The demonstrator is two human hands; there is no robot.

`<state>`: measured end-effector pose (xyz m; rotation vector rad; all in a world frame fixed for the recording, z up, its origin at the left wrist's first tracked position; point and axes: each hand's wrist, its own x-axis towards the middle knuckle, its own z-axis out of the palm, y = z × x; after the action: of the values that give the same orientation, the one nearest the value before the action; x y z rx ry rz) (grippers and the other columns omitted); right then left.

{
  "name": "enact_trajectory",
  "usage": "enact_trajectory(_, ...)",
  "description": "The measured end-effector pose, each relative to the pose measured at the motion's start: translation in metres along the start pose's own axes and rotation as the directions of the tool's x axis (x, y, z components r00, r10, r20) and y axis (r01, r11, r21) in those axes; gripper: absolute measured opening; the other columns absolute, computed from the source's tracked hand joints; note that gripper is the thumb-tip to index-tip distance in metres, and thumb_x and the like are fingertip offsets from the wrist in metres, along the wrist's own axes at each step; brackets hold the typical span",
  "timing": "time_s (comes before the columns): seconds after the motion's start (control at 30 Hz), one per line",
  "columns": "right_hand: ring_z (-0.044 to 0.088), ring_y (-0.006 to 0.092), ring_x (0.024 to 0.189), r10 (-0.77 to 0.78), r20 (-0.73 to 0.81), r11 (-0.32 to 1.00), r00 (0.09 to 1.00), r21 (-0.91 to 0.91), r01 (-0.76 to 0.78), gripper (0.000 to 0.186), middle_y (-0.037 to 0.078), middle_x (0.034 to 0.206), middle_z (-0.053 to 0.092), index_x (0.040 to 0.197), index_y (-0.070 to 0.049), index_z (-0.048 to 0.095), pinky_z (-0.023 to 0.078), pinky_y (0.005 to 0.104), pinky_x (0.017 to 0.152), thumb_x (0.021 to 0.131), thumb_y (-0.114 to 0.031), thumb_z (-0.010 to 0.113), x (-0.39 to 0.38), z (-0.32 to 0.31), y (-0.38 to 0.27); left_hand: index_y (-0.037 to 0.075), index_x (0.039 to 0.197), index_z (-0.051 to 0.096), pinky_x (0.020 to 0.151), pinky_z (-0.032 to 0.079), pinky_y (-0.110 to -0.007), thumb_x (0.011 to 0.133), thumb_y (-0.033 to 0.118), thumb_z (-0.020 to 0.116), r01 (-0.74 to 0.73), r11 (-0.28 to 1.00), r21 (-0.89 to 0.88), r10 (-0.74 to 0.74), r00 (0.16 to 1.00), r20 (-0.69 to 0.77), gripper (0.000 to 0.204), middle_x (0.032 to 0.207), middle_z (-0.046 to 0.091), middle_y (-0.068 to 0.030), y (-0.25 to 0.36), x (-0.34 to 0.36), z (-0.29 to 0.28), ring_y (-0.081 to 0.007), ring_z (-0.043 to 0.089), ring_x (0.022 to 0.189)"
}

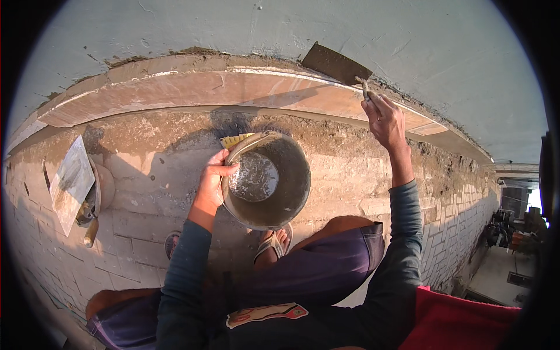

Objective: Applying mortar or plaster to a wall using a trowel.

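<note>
My left hand [211, 182] holds a round bucket [269, 182] by its rim, fingers curled over the near edge and thumb on the outside, so that grip is clamped on the bucket. The bucket sits tilted in front of my knees, above my sandalled foot [273, 242], and it holds a pool of wet grey mortar [252, 176] in its bottom. A yellow brush [236, 140] shows just behind the bucket's rim, partly hidden by it.

My right hand [383, 119] is stretched out and up to the right, its grip closed around the handle of a trowel [335, 64]. The flat dark blade of the trowel lies against the pale plastered wall [233, 26], right at the line where the wall meets the stone ledge [221, 87].

That ledge is a long band of smooth brownish slabs running across in front of me, with a rough line of mortar along its back edge. Below it the surface is coarse and crumbly, then becomes a paved brick floor [146, 175] under my feet.

Well off to my left, on the bricks, lies a second flat float [71, 181] with a wooden handle, resting across a small round pan [102, 189]. A red cloth [461, 321] sits at my lower right.
</note>
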<state>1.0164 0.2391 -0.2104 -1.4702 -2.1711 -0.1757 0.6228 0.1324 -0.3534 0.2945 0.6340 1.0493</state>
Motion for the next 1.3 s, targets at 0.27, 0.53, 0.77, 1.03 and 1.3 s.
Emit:
enact_trajectory(0.27, 0.069, 0.0313, 0.075, 0.063, -0.047, 0.997, 0.997, 0.036, -0.061, 0.030, 0.015, 0.090, 0.070, 0.108, 0.001, 0.071, 0.053, 0.0376, 0.064, 0.091, -0.023, 0.070, -0.010, -0.016, 0.043, -0.003, 0.124, 0.057, 0.087, 0.049, -0.026, 0.080, -0.011, 0.060, 0.018, 1.000, 0.012, -0.017, 0.998, -0.055, 0.044, 0.102, 0.064, -0.0043, -0.003, 0.002, 0.000, -0.0130, 0.062, 0.093)
enact_trajectory(0.53, 0.069, 0.0307, 0.073, 0.052, -0.054, 0.998, 0.997, 0.028, -0.050, 0.030, 0.017, 0.091, 0.070, 0.108, 0.003, 0.071, 0.054, 0.0364, 0.063, 0.090, -0.021, 0.071, -0.007, -0.016, 0.024, 0.006, 0.096, 0.057, 0.078, 0.054, -0.029, 0.082, -0.011, 0.061, 0.013, 1.000, -0.014, -0.014, 0.997, -0.077, 0.022, 0.093, 0.066, -0.0054, 0.000, 0.005, 0.010, -0.0147, 0.065, 0.082)
enact_trajectory(0.77, 0.067, 0.0320, 0.079, 0.215, -0.096, 0.952, 0.972, 0.241, -0.187, 0.028, 0.017, 0.088, 0.065, 0.108, 0.003, 0.061, 0.053, 0.0375, 0.072, 0.094, -0.020, 0.067, -0.040, -0.026, -0.036, 0.006, 0.094, 0.056, 0.081, 0.053, -0.029, 0.082, -0.010, 0.063, 0.007, 0.999, 0.036, -0.005, 0.998, -0.058, 0.022, 0.092, 0.065, -0.0038, -0.005, 0.006, 0.006, -0.0144, 0.064, 0.084)
enact_trajectory(1.03, 0.066, 0.0364, 0.071, -0.138, 0.462, 0.984, 0.876, 0.163, 0.069, 0.022, 0.017, 0.088, 0.065, 0.104, -0.001, 0.058, 0.051, 0.0441, 0.061, 0.093, -0.019, 0.063, -0.139, 0.023, -0.092, 0.006, 0.093, 0.057, 0.085, 0.053, -0.032, 0.077, -0.012, 0.060, -0.037, 0.999, 0.000, 0.037, 0.995, -0.090, 0.024, 0.097, 0.067, -0.0071, 0.018, 0.000, 0.038, -0.0185, 0.065, 0.088)
enact_trajectory(1.3, 0.061, 0.0201, 0.065, 0.534, 0.334, 0.448, 0.776, 0.667, -0.595, 0.032, 0.009, 0.079, 0.062, 0.102, 0.003, 0.059, 0.050, 0.0321, 0.059, 0.102, -0.028, 0.053, -0.118, -0.016, -0.090, 0.006, 0.099, 0.057, 0.082, 0.055, -0.035, 0.077, -0.011, 0.059, -0.015, 0.982, 0.190, 0.055, 0.977, -0.207, 0.027, 0.095, 0.065, -0.0080, 0.087, -0.012, 0.088, -0.0219, 0.066, 0.084)
